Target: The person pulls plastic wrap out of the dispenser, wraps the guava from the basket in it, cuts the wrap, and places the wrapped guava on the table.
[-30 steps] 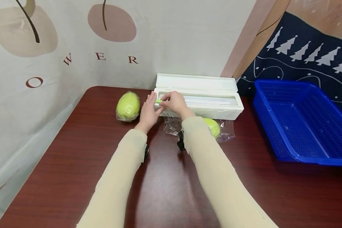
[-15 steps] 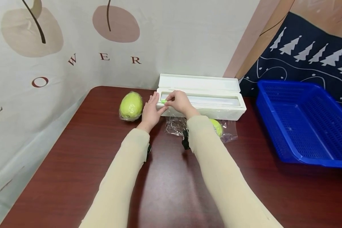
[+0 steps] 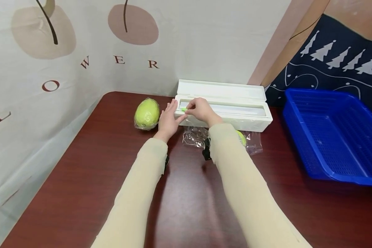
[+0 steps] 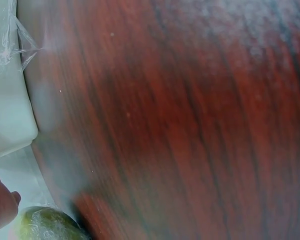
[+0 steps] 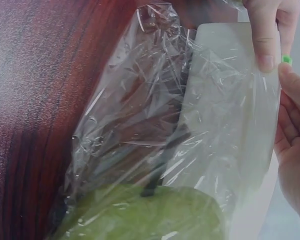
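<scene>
A white cling film dispenser stands at the back of the table with its lid raised. My left hand rests on its left end, fingers straight and thumb along the front edge. My right hand pinches a small green slide cutter on the front rail, close to the left thumb. Clear cling film hangs from the dispenser's front onto the table. A yellow-green fruit lies under that film, mostly hidden by my right sleeve in the head view. Another such fruit, wrapped in film, sits left of my left hand.
A blue plastic basket stands at the right side of the dark red wooden table. Behind the dispenser hangs a pale printed cloth, and a dark cloth with white trees hangs behind the basket.
My right hand and the green slide cutter have moved slightly right along the rail. The left hand stays on the dispenser's left end. The whole head view has shifted a little.
</scene>
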`<state>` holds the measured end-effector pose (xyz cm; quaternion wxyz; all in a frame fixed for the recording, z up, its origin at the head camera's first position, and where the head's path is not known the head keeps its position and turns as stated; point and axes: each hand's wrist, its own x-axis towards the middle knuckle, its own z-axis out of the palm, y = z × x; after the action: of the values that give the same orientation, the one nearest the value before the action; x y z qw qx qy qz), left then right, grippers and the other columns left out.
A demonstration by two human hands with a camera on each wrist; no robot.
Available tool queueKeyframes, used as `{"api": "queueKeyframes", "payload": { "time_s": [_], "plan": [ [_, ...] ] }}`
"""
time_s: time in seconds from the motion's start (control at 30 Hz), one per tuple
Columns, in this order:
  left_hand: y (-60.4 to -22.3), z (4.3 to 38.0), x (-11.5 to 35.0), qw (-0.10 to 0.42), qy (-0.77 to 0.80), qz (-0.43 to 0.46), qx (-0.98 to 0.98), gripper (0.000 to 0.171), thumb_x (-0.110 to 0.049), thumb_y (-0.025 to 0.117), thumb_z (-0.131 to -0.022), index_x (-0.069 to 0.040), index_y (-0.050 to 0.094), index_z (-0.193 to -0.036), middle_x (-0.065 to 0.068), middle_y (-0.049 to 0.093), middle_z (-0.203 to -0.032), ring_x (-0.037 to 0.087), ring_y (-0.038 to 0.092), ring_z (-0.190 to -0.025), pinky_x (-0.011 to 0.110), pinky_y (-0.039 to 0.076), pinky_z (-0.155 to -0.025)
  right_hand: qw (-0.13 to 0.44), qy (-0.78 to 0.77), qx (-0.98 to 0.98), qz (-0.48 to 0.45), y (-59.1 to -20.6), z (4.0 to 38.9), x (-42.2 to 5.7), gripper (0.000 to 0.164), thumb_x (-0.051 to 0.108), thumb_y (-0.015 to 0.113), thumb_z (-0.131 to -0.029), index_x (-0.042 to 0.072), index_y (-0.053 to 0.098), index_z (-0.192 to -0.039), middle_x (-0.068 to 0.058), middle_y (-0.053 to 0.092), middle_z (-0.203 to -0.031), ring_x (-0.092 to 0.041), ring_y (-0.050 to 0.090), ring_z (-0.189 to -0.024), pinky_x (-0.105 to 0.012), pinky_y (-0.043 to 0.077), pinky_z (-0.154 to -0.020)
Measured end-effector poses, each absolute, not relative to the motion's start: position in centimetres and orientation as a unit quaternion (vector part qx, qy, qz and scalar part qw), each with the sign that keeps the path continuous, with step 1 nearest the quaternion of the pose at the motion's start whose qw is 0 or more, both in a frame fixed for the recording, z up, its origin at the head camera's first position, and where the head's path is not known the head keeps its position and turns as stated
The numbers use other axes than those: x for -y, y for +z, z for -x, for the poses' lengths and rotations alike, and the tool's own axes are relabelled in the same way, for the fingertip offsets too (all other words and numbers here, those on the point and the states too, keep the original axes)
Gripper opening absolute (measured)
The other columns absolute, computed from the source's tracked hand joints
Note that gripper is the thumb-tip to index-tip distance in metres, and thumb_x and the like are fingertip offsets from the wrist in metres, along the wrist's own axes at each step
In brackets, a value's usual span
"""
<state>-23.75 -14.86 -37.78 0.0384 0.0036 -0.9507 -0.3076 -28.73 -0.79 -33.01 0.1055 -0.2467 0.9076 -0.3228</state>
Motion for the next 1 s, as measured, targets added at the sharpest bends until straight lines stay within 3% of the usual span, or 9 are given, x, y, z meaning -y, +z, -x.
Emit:
{"api": "queueKeyframes", "payload": {
  "time_s": [0.43,0.73,1.0],
  "plan": [
    [-37.6,23.9,14.5,0.034,-0.314,0.004,0.949,0.076,-0.040,0.054,-0.092,-0.007,0.017,-0.149,0.008,0.013,-0.157,0.029,0.013,-0.145,0.050,0.014,-0.117,0.115,-0.297,-0.916,0.243,-32.0,28.7,-0.6,0.013,0.009,0.064,-0.087,-0.003,0.068,-0.091,-0.013,0.066,-0.090,-0.017,0.053,-0.078,-0.029,0.046,-0.076],
    [-37.6,23.7,14.9,0.029,-0.308,-0.004,0.951,0.075,-0.040,0.054,-0.093,-0.008,0.017,-0.150,0.008,0.013,-0.157,0.029,0.013,-0.145,0.049,0.013,-0.117,0.113,-0.277,-0.920,0.253,-32.1,28.7,-0.9,0.012,0.010,0.065,-0.087,-0.001,0.068,-0.090,-0.013,0.067,-0.088,-0.016,0.053,-0.075,-0.030,0.047,-0.076],
    [-37.5,23.8,14.9,0.023,-0.301,-0.005,0.953,0.075,-0.041,0.053,-0.093,-0.008,0.017,-0.150,0.007,0.012,-0.157,0.028,0.012,-0.145,0.049,0.012,-0.117,0.115,-0.286,-0.916,0.255,-32.3,28.9,-1.6,0.017,0.011,0.064,-0.087,-0.003,0.068,-0.095,-0.017,0.066,-0.100,-0.023,0.059,-0.087,-0.032,0.049,-0.084]
  ]
}}
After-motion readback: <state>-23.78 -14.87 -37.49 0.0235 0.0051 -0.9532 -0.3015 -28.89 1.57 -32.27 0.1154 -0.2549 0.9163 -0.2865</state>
